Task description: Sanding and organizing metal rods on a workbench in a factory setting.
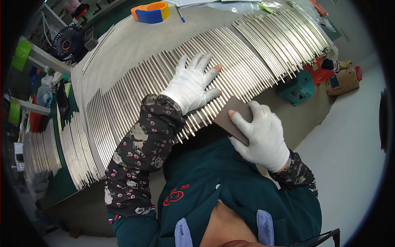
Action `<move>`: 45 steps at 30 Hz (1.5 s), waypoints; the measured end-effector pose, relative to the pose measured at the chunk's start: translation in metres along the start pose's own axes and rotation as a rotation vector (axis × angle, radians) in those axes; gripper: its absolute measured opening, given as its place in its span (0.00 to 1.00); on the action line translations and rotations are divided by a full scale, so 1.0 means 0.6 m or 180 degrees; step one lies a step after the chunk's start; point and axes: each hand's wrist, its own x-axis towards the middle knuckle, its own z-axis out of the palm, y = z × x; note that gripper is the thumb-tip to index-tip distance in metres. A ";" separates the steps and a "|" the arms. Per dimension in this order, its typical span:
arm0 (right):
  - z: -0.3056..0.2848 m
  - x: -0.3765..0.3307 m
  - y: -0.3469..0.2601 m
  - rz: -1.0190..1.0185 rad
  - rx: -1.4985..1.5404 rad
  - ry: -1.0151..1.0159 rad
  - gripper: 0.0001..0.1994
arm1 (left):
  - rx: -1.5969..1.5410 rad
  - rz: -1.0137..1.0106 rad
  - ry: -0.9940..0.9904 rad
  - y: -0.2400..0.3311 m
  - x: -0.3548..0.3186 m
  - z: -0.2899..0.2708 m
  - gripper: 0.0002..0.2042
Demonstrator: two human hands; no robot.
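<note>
A wide row of thin, shiny metal rods lies side by side across the table. My left hand, in a white glove with some fingertips bare, rests flat on the rods with its fingers spread. In my right hand, also white-gloved, is a flat brown block that looks like a sanding block. The thumb lies on its upper face, while the other fingers are around its far edge and partly hidden. The block is beside the rods' near ends; whether it touches them I cannot tell.
Another group of rods lies at the far right, with more bundles at the left. Tape rolls and a blue pen are on the table's far side. A black fan stands left; a teal stool is at right.
</note>
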 end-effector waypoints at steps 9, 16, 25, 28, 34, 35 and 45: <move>-0.008 0.001 -0.002 0.0056 -0.0020 0.0229 0.25 | 0.0007 -0.0036 0.0038 0.003 0.006 0.001 0.32; -0.018 -0.004 0.007 -0.0035 0.0065 0.0435 0.26 | 0.0007 -0.0053 0.0023 0.005 0.011 0.007 0.33; -0.016 -0.003 0.004 0.0043 0.0034 0.0520 0.25 | 0.0064 -0.0066 0.0123 0.006 0.017 0.011 0.36; -0.010 -0.010 -0.010 0.0108 -0.0129 -0.0048 0.25 | -0.0007 0.0022 0.0179 0.002 0.022 0.020 0.36; -0.031 -0.005 0.000 -0.0067 -0.0190 0.0322 0.26 | 0.0005 -0.0066 0.0126 0.005 0.016 0.012 0.36; -0.018 0.003 -0.011 -0.0044 -0.0066 0.0247 0.26 | -0.0005 -0.0027 0.0139 0.004 0.019 0.013 0.36; -0.035 -0.023 0.006 -0.0004 -0.0223 0.0020 0.26 | 0.0077 -0.0092 -0.0012 0.001 -0.004 0.004 0.33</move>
